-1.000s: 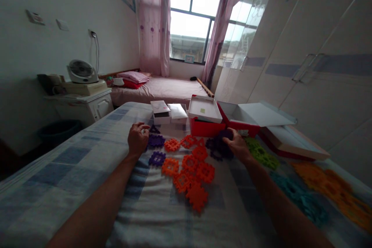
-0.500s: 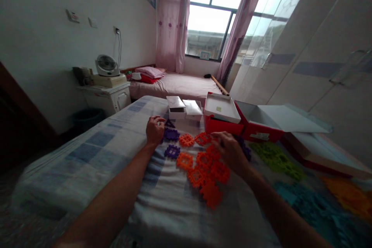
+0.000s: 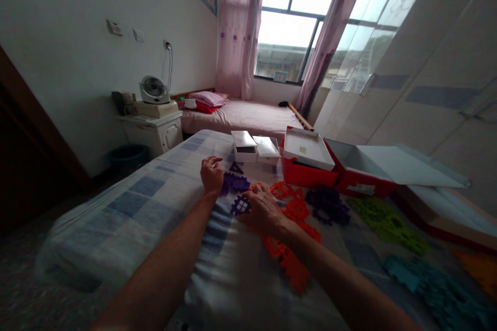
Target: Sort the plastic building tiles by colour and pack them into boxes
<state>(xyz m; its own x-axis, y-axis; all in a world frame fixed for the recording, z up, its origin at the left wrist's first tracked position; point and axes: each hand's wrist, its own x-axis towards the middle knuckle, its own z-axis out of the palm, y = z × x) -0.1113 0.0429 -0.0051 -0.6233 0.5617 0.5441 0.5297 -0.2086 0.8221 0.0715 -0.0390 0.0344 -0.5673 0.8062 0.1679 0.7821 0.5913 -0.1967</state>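
Observation:
My left hand (image 3: 212,175) is raised at the left edge of the purple pieces, fingers loosely bent and apart, with nothing visible in them. Beside it lie flat purple interlocking plastic pieces (image 3: 236,182) with notched edges, and a purple triangular piece (image 3: 236,167) farther back. My right hand (image 3: 266,209) reaches left across the orange interlocking pieces (image 3: 297,209), covering some of them. Its thumb and fingers are spread at the right edge of a purple square piece (image 3: 239,205) with a window-like grid; whether they touch it I cannot tell.
Small white boxes (image 3: 245,156) and open red boxes (image 3: 308,173) stand behind the pieces. Purple (image 3: 329,206), green (image 3: 390,225), teal (image 3: 430,284) and orange-yellow pieces (image 3: 479,269) lie to the right. A checked cloth (image 3: 143,183) covers the surface.
My right hand has moved left from the far orange pieces to the purple square piece. A purple pile at right is now uncovered. My left hand stays by the purple pieces. The view has shifted slightly.

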